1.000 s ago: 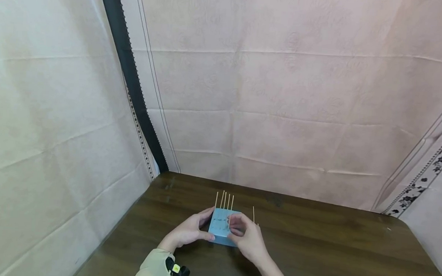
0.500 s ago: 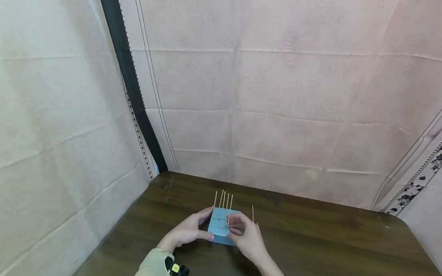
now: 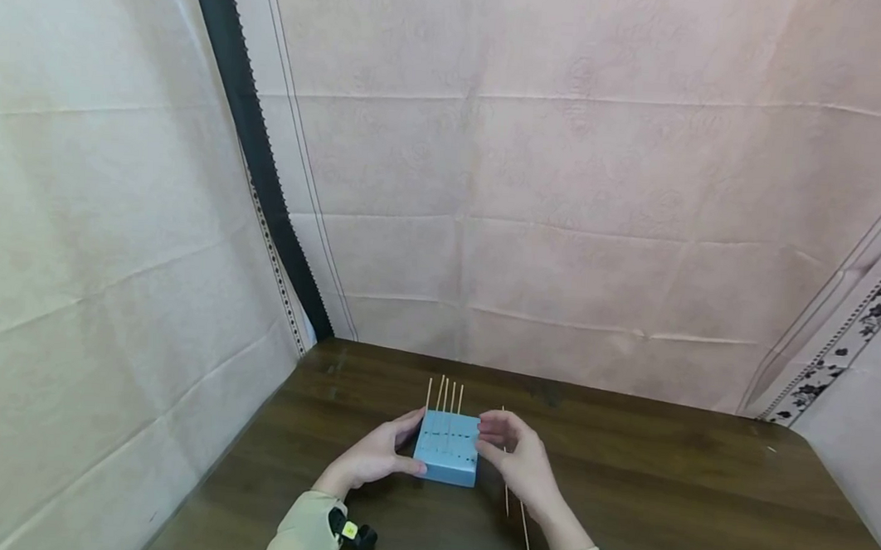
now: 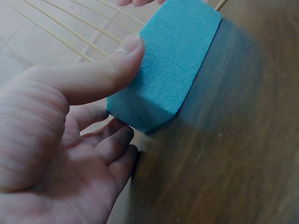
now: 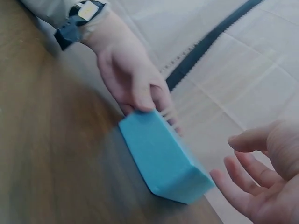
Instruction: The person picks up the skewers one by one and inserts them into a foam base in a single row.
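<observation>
A light blue foam block [image 3: 446, 462] with small holes in its top sits on the brown table. Several thin wooden sticks [image 3: 429, 393] stand upright along its far part. My left hand [image 3: 374, 463] grips the block's left side, with the thumb on the near face and the fingers around the far corner, as the left wrist view shows. My right hand [image 3: 524, 462] hovers at the block's right edge. Its fingers [image 5: 245, 140] are parted and nothing shows between them. More loose sticks [image 3: 526, 539] lie on the table beneath and beside the right hand, partly hidden by it.
The brown wooden table [image 3: 661, 486] extends to the right and in front of the block. Pale cloth [image 3: 564, 190] hangs along its back and left sides, with a dark strip [image 3: 268, 150] at the corner. A small black device [image 3: 352, 534] is strapped on the left wrist.
My right hand has left the top of the block, where it pinched a stick, and moved right with its fingers opening. The left hand and block have stayed put.
</observation>
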A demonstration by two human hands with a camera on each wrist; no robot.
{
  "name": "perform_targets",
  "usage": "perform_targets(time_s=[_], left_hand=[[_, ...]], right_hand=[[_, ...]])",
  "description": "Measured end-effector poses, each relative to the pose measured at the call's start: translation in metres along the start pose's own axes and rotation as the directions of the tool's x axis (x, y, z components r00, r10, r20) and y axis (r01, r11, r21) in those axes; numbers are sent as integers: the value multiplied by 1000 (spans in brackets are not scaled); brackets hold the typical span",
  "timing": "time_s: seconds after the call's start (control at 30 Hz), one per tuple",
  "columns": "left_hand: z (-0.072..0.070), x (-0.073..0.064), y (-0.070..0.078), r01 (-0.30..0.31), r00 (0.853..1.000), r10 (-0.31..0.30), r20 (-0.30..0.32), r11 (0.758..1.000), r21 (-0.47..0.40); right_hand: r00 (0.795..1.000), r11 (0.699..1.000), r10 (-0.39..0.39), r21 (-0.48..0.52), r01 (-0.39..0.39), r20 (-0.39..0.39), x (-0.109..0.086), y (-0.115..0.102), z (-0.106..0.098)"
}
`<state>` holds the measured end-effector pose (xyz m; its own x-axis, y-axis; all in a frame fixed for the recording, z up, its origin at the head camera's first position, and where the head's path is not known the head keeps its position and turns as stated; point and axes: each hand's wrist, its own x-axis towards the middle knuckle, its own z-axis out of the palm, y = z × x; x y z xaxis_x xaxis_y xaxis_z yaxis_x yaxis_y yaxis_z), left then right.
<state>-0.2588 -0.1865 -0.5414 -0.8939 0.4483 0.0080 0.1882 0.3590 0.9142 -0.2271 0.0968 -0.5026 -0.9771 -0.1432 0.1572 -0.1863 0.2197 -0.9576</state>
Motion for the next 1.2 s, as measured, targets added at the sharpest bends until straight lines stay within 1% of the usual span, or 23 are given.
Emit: perform_targets(time_s=[0.17,0.33,0.53,0.87,1.07,1.2], left_hand=[[0,0,0,-4,1000,4,4,1000,0],[0,0,0,-3,1000,3,2,1000,2],[1,-1,0,9,1000,-9,0,1000,14],[0,-2,2,4,1000,-3,-5,1000,11],[1,-2,1,0,1000,0,-4,1000,9],[1,-2,1,-1,1000,1,-1,1000,9]], right_hand=[[1000,1000,15,6,-15,-16,-1,2,-16],[999,999,37,-4,-37,-20,-4,5,-26],[999,999,44,-7,-44,-8,-6,9,-32],[998,998,54,-23,-54,26,-10,11,-39],[997,997,62,-45,-60,43,-13,16,-43],[996,995,62,-86,-56,61,-16,18,-46]])
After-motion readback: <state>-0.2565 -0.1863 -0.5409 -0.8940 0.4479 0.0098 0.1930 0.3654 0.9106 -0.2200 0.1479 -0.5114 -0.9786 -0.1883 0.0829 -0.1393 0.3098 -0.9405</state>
